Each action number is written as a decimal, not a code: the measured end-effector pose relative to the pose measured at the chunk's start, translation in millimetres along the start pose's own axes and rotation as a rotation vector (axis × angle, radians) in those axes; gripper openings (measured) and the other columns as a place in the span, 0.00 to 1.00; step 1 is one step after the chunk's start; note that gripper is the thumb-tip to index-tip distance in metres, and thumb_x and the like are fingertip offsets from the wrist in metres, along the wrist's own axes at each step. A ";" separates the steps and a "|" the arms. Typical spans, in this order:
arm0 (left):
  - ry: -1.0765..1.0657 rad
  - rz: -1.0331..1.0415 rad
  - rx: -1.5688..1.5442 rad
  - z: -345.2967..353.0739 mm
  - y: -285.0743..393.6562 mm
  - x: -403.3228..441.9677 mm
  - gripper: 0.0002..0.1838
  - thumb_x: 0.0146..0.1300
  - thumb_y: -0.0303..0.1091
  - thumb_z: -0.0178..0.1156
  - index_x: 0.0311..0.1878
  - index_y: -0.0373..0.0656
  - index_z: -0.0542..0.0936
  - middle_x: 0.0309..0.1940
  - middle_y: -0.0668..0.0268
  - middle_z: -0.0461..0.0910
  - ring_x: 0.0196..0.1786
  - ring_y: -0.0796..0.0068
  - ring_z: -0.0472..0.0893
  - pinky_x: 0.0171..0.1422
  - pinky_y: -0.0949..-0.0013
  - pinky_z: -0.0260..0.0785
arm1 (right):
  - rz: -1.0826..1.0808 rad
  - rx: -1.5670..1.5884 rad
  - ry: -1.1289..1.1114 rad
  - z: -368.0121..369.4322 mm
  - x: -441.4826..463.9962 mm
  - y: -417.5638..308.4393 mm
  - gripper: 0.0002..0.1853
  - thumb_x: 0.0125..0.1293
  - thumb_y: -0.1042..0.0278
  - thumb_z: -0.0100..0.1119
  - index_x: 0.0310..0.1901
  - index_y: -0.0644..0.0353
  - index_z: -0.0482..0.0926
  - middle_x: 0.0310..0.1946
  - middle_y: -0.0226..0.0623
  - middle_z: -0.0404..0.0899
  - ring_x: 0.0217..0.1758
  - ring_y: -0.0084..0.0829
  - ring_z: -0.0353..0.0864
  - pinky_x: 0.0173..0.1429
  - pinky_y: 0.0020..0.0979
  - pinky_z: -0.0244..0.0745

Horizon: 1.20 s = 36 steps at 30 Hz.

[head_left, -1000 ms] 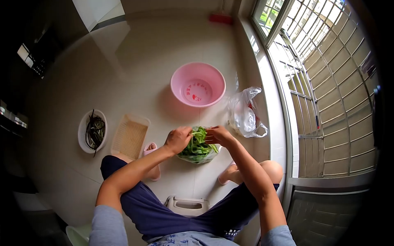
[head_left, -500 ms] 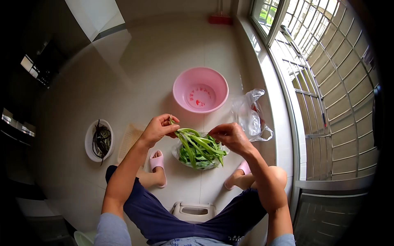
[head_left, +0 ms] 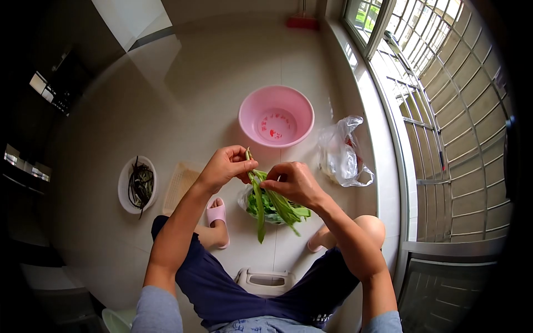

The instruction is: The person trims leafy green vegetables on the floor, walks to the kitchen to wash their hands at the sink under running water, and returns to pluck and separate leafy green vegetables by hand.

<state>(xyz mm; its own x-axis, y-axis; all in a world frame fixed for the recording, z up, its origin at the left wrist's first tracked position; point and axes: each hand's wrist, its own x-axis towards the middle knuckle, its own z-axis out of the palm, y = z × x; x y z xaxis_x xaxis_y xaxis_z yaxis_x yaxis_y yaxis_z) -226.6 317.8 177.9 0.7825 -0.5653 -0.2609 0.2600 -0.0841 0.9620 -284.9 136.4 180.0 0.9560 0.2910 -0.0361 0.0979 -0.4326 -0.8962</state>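
My left hand (head_left: 226, 168) pinches the upper stem end of a bunch of leafy greens (head_left: 284, 208) with long, light green leaves. Close beside it, my right hand (head_left: 293, 182) has its fingers closed on the same stalks, just below the left fingertips. The leaves hang down and fan out to the right. Under them, more greens (head_left: 268, 211) lie in a clear plastic bag on the floor between my feet, partly hidden by the hanging leaves.
Ahead stands a pink basin (head_left: 276, 116) with red print on its bottom. To its right sits a clear plastic bag (head_left: 345, 152) by the window wall. A white basket (head_left: 137, 184) of dark long vegetables and a tan woven mat (head_left: 181, 186) lie leftward. A stool (head_left: 266, 281) is beneath me.
My right hand has moved left, closer to my left hand, and now grips the stalks. The greens have swung to hang downward, above the bag. The view has shifted slightly.
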 end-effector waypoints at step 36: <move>0.361 0.125 -0.233 -14.1 -0.7 1.8 0.05 0.51 0.30 0.57 0.28 0.43 0.70 0.22 0.67 0.76 0.22 0.81 0.75 0.24 0.83 0.65 | -0.006 0.559 0.152 -19.9 3.6 6.3 0.04 0.57 0.75 0.46 0.33 0.65 0.69 0.24 0.31 0.71 0.26 0.19 0.69 0.32 0.20 0.66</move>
<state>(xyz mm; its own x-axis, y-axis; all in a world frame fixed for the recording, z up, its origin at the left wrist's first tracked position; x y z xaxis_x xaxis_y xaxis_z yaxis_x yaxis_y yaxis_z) -217.3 328.4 175.6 0.9527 -0.2331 -0.1952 0.2389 0.1771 0.9548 -275.3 117.8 183.0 0.9890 0.1480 -0.0037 -0.0183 0.0973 -0.9951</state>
